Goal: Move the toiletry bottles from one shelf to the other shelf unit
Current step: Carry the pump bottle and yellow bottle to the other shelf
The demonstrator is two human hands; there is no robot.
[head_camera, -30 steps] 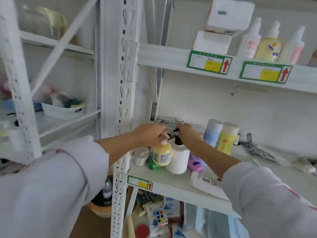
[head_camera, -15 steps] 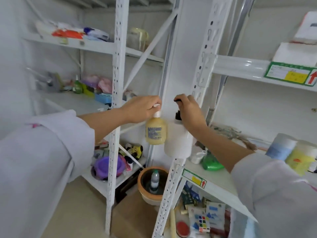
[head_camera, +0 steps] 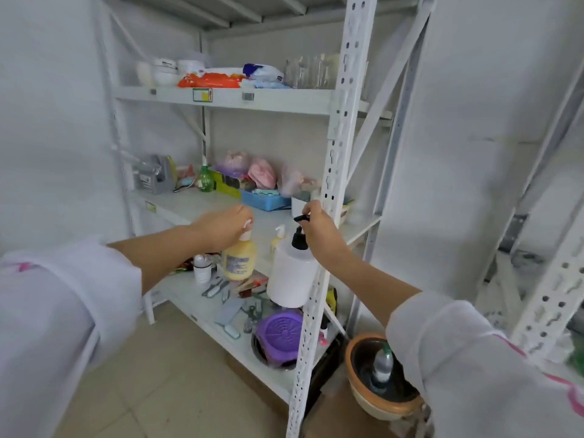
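My left hand point(head_camera: 224, 227) grips the white pump top of a yellow lotion bottle point(head_camera: 239, 260), which hangs in the air in front of the left shelf unit. My right hand point(head_camera: 319, 229) pinches the black pump of a white round bottle point(head_camera: 290, 279), held beside the shelf unit's front post point(head_camera: 335, 172). Both bottles hang at about the height of the middle shelf point(head_camera: 196, 203). A small yellow pump bottle point(head_camera: 277, 240) stands on that shelf, just behind the two held ones.
The middle shelf holds a blue tray point(head_camera: 265, 200), a green bottle point(head_camera: 206, 178) and bagged items at the back. The lower shelf carries a purple lid point(head_camera: 279, 338), brushes and a small white jar point(head_camera: 202, 268). A brown basin point(head_camera: 379, 380) sits on the floor at the right.
Both hands lifted the two bottles off the right shelf unit and carried them left. The view swung left, so the left shelf unit now fills the frame.
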